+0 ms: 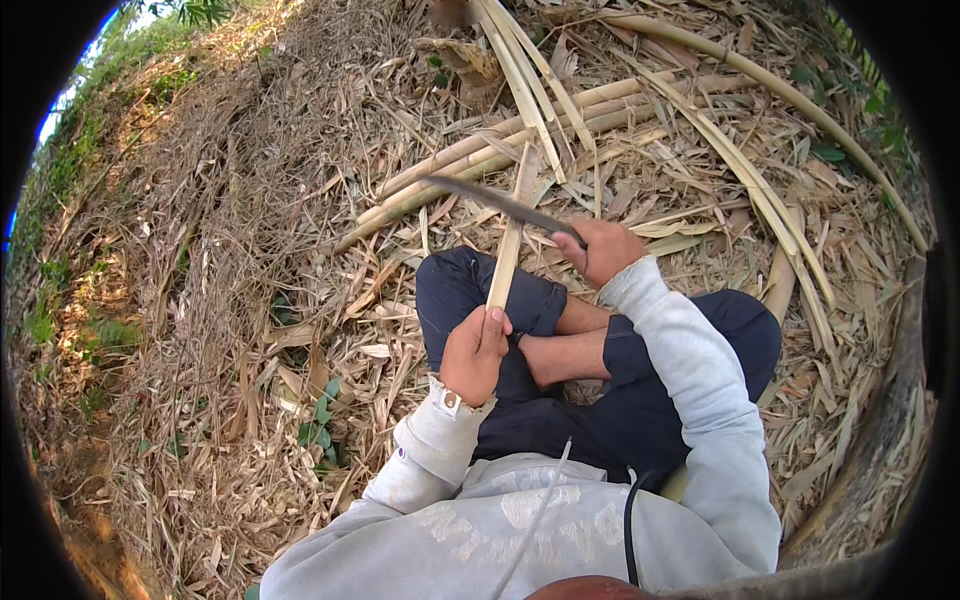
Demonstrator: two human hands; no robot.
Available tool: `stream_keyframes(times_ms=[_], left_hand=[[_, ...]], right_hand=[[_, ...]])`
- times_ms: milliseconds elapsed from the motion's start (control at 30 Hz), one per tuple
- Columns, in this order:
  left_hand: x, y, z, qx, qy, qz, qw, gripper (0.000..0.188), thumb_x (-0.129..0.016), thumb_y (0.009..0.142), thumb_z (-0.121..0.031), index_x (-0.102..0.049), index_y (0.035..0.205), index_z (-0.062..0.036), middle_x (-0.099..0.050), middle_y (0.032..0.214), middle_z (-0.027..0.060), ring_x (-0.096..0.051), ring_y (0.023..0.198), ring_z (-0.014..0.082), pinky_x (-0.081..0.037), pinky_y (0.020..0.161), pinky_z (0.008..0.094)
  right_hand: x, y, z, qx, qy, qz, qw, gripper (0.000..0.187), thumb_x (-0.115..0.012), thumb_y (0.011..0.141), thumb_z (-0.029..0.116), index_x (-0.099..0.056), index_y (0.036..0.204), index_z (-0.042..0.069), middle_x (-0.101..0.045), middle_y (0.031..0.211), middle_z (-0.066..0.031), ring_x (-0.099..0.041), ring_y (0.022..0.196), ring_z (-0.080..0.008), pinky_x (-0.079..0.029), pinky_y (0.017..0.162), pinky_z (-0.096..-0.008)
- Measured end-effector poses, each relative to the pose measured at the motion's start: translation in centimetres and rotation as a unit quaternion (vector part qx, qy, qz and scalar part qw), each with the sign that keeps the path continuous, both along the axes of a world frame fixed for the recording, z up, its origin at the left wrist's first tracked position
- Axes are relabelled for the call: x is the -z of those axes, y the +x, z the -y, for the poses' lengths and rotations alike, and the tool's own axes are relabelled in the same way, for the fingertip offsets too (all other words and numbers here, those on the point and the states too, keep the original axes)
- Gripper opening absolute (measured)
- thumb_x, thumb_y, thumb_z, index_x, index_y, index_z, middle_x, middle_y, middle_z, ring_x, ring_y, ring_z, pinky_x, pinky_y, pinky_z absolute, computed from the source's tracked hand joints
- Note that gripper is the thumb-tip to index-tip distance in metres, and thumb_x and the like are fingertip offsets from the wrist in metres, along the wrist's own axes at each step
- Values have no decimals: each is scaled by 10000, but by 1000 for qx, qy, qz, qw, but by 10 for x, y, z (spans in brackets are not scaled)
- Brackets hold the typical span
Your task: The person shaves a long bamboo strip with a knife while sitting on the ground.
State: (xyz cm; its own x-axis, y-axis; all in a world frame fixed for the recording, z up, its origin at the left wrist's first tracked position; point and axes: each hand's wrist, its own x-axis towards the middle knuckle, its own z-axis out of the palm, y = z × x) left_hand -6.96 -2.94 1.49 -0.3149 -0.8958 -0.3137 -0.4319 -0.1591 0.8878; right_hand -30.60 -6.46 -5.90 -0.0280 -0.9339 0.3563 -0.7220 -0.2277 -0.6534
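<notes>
1. Head view: left hand (474, 352) fingers clamped on strip (510, 235), upright over knees.
2. Right hand (603, 248) grips blade (495, 200), edge at strip's far half.
3. Judgement: shaving underway; split poles (520, 125) lie beyond.

Wearing a light grey sweatshirt (520, 520) with ribbed cuffs, dark navy trousers (640, 400) rolled up, plus a black cable (628, 520) hanging down front.

pale tan bamboo strip (507, 250), dark blade (500, 203)

bamboo poles (520, 125) | dry leaf litter (250, 250) | green weeds (322, 420)
</notes>
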Motion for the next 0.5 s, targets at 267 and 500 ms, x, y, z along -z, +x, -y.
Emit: stream_keyframes(times_ms=[267, 500], left_hand=[[29, 7, -5, 24, -24, -73, 997, 271, -421, 1045, -246, -511, 871, -58, -350, 568, -60, -259, 436, 18, -201, 390, 219], [-3, 20, 8, -28, 145, -94, 985, 313, -395, 1046, -330, -530, 978, -56, -333, 577, -47, -234, 403, 23, -193, 361, 216]], right_hand=[[-11, 35, -28, -89, -114, -88, 985, 516, -563, 881, 561, -575, 837, 46, -597, 753, -164, -613, 601, -360, -496, 523, -422], [24, -7, 9, 110, 118, 39, 986, 559, -539, 928, 511, -614, 818, -32, -616, 637, -234, -619, 615, -427, -502, 622, -484]])
